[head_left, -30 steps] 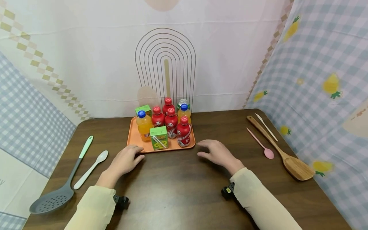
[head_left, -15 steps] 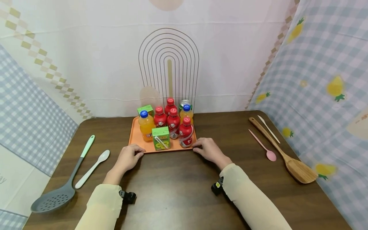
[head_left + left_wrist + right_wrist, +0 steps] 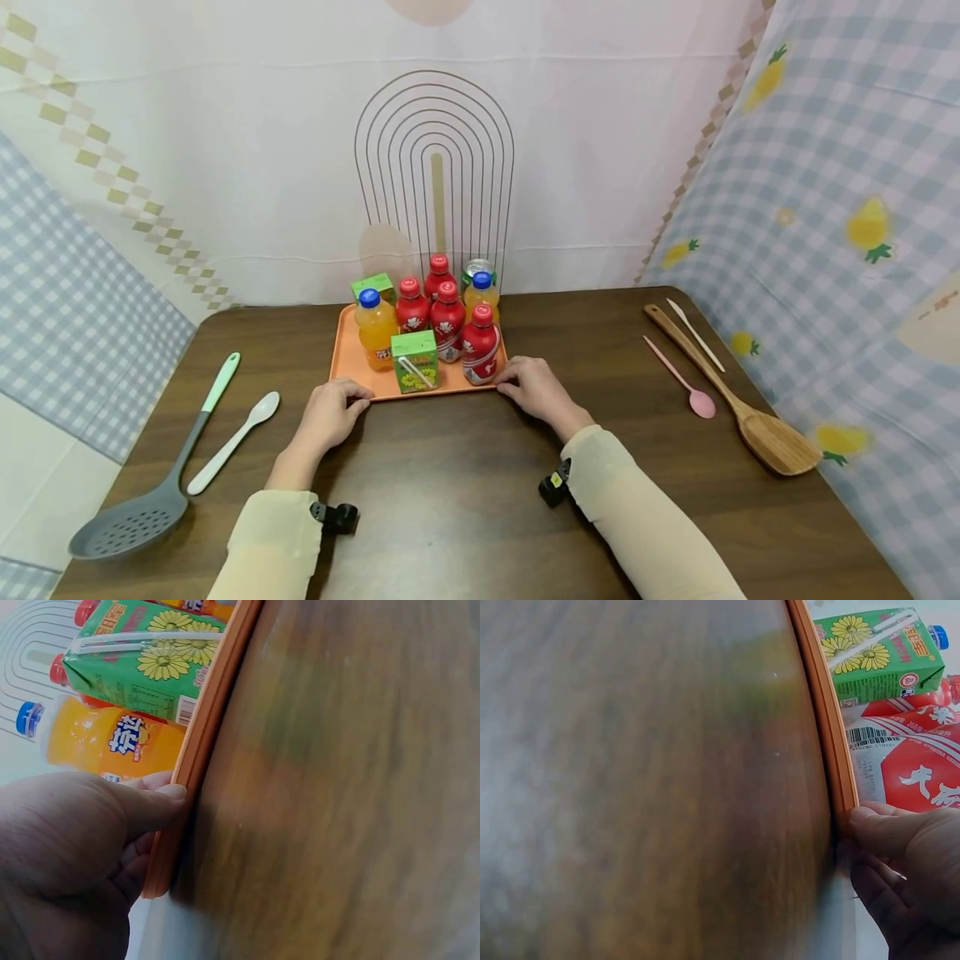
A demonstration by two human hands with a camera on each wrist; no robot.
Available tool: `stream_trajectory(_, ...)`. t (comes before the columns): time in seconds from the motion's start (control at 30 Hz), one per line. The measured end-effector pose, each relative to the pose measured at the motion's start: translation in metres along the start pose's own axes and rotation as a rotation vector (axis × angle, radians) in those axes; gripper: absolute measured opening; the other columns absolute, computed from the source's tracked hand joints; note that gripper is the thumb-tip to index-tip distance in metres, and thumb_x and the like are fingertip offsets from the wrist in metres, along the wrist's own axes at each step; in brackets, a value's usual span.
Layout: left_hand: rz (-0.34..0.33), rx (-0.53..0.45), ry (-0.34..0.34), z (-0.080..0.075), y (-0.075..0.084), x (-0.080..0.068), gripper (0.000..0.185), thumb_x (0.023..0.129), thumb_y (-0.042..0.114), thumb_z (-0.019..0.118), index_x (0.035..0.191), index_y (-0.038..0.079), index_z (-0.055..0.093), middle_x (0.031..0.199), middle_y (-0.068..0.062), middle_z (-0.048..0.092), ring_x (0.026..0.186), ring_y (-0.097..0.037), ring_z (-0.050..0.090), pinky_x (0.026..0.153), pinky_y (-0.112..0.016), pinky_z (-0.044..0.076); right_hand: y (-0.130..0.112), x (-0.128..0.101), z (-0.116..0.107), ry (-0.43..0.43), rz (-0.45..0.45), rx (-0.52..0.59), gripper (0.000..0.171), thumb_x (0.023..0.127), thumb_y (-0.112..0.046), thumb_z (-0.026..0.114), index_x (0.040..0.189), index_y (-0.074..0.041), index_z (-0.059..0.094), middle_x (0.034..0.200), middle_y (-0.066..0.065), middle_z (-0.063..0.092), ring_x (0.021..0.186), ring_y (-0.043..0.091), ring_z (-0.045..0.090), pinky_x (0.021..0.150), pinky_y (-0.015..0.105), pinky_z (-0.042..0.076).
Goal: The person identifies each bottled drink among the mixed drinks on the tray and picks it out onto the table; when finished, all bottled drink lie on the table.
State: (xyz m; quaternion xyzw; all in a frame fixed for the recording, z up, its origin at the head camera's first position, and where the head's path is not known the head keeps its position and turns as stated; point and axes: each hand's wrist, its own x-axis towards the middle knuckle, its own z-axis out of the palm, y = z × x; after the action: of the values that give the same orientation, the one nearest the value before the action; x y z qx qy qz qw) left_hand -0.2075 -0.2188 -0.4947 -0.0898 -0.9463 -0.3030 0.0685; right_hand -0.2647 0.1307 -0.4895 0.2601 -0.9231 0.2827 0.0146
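Note:
An orange tray (image 3: 345, 367) stands near the far edge of the table, bearing several red bottles (image 3: 480, 346), two orange soda bottles (image 3: 377, 329) with blue caps, two green drink cartons (image 3: 415, 361) and a can (image 3: 477, 267). My left hand (image 3: 330, 414) grips its front left corner; in the left wrist view the thumb (image 3: 161, 799) presses on the orange rim (image 3: 202, 739). At the front right corner, my right hand (image 3: 538, 390) pinches the rim, with its thumb (image 3: 881, 829) against the front wall in the right wrist view. Some fingers are partly hidden.
On the left of the brown table (image 3: 435, 492) lie a grey slotted skimmer (image 3: 135, 525) and a white spoon (image 3: 234, 446). A wooden spatula (image 3: 765, 433), a pink spoon (image 3: 700, 402) and a thin white utensil (image 3: 696, 335) lie on the right. A curtain (image 3: 285, 192) hangs behind.
My right hand has moved left from beside the tray and now pinches its front right corner. My left hand has stayed at the front left corner. The tray looks unmoved.

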Motion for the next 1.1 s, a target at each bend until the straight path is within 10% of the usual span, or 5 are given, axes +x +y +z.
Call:
stream_trajectory(0.83,-0.149,0.011,0.032,-0.001,0.011,-0.029,0.005,0.085,0.017,0.075,0.081,0.014,0.076,0.083,0.001,0.067,0.079,-0.02,0.059,0.075,-0.042,0.046,-0.008,0.01,0.002,-0.059,0.007,0.005,0.007,0.084,-0.009,0.075,0.085,-0.015,0.078,0.091,-0.006,0.067,0.09,0.012,0.062,0.085,0.033,0.051)
stream_trajectory(1.1,-0.096,0.005,0.044,-0.002,0.006,-0.027,0.007,0.084,0.021,0.076,0.08,0.015,0.077,0.081,0.005,0.068,0.08,-0.02,0.061,0.075,-0.041,0.046,0.0,0.018,0.003,-0.059,-0.012,0.011,0.006,0.084,-0.012,0.075,0.084,-0.017,0.078,0.091,-0.007,0.067,0.091,0.011,0.062,0.087,0.033,0.05)
